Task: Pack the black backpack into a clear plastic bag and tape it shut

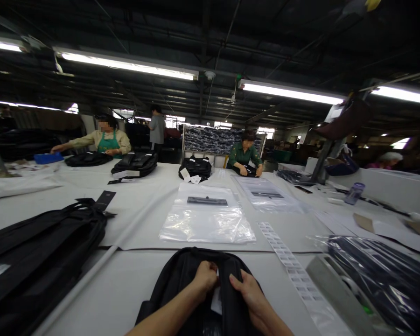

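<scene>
Near left: a pile of black bags (38,261) lies flat on the white table (133,289), a black hang tag (104,199) at its far edge. Far left: a person in a green apron (107,140) leans over another black bag (88,159), a blue tray (48,158) beside the outstretched arm.

Near centre: a black backpack (182,284) lies on the table directly in front of the wearer, top pointing away. Left hand (206,277) is clenched on the backpack's top section, knuckles up. Right hand (248,291) lies just right of it, fingers pressed on the fabric, thumb toward the left hand. Between the hands a white tag (216,298) shows, partly hidden; cannot tell which hand grips it.

Just beyond the backpack: a clear plastic bag (206,219), flat, with a dark strip inside. Far centre: a second person in a green jacket (245,156) works at a bag.

Right: a strip of printed labels (287,256) runs toward the near edge; near right, bagged dark items (381,275) in clear plastic.
</scene>
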A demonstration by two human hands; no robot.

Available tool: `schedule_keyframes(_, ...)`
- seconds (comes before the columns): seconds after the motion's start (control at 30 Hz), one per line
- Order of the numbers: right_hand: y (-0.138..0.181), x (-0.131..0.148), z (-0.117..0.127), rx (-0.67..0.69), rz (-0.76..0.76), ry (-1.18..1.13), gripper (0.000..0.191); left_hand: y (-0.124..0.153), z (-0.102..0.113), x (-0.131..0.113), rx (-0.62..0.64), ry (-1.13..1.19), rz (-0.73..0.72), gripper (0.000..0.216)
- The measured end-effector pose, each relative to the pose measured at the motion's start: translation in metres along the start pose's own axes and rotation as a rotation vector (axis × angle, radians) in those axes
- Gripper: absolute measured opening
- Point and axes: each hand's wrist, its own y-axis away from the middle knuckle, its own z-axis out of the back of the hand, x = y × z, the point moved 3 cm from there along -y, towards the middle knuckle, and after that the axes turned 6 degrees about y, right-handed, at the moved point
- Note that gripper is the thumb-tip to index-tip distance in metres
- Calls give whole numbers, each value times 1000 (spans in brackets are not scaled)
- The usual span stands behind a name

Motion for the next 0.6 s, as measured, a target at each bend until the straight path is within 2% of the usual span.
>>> schedule_keyframes(0.07, 0, -3, 4, -111, 87, 405, 46, -1, -5, -1, -35, -38, -31, 4)
schedule_keyframes(0.17, 5, -12, 2, -303, 77, 963, 54, -2, 1, -4, -76, -126, -84, 3)
schedule_keyframes(0.23, 10, -18, -3, -367, 47, 1175, 58, -1, 6, -10, -63, -195, -128, 9)
schedule_keyframes(0.33, 14, -18, -11, -448, 149, 1320, 55, 14, 16, -26, 18, -296, -187, 10)
schedule_keyframes(0.4, 15, -15, -11, -477, 206, 1356, 52, 41, 28, -37, 61, -342, -227, 16)
schedule_keyframes(0.47, 16, -13, -9, -464, 205, 1364, 51, 81, 43, -39, 127, -392, -309, 35)
schedule_keyframes(0.53, 17, -12, -7, -444, 201, 1355, 51, 130, 56, -24, 266, -508, -460, 53)
schedule_keyframes(0.57, 17, -11, -7, -442, 201, 1349, 51, 155, 60, -9, 345, -608, -535, 58)
schedule_keyframes(0.6, 18, -11, -7, -442, 201, 1340, 50, 178, 64, 11, 329, -695, -566, 53)
